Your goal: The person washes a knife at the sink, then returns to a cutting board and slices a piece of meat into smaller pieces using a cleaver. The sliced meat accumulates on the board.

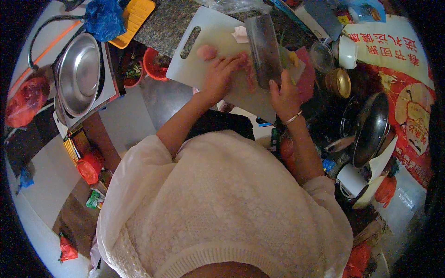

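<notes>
A white plastic cutting board (pixel 187 74) lies on the counter before me. My right hand (pixel 285 92) grips a broad cleaver (pixel 263 48), its blade standing over the board's right part. Reddish sliced meat (pixel 248 71) lies just left of the blade, and the fingers of my left hand (pixel 222 74) rest at its left edge; whether they pinch it is not clear. A rounded piece of pink meat (pixel 207 52) sits above my left hand, near the board's handle slot. A pale pink piece (pixel 240 34) lies beside the blade's far end.
To the left are a steel basin (pixel 79 74), a red plastic bowl (pixel 153 66), a yellow tray (pixel 135 22) and a blue plastic bag (pixel 104 21). On the right stand a gold-coloured bowl (pixel 342 82), a white enamel pot (pixel 347 52), a dark wok (pixel 372 130) and a white mug (pixel 351 180).
</notes>
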Demonstrator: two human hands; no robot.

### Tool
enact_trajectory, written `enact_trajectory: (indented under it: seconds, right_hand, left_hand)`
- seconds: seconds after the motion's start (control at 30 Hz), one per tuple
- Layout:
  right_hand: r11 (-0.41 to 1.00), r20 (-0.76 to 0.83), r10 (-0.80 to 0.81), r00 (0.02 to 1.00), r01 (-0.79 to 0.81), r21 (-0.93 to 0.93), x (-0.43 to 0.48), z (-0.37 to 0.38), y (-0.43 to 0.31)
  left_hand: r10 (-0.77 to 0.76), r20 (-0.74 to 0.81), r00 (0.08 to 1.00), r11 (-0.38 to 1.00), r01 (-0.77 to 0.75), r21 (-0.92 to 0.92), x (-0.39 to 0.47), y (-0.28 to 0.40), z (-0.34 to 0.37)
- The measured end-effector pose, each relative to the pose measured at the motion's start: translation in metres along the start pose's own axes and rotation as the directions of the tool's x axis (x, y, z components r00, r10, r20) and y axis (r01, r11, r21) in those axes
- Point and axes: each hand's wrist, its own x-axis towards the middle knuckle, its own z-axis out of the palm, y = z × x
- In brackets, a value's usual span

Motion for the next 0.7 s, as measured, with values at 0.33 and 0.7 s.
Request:
enact_trajectory:
  seconds: [0.33,0.7]
  right_hand:
    - [0.98,0.416,-0.075,0.906,0.143,-0.136,-0.032,-0.001,-0.003]
    - [0.976,0.117,-0.175,0.978,0.188,-0.11,-0.018,0.024,0.0]
  left_hand:
    - [-0.21,-0.169,0.963,0.966,0.231,0.118,-0.022,-0.055,-0.049]
    - [-0.375,0.025,0.927,0.898,0.356,0.259,0.002,-0.066,-0.039]
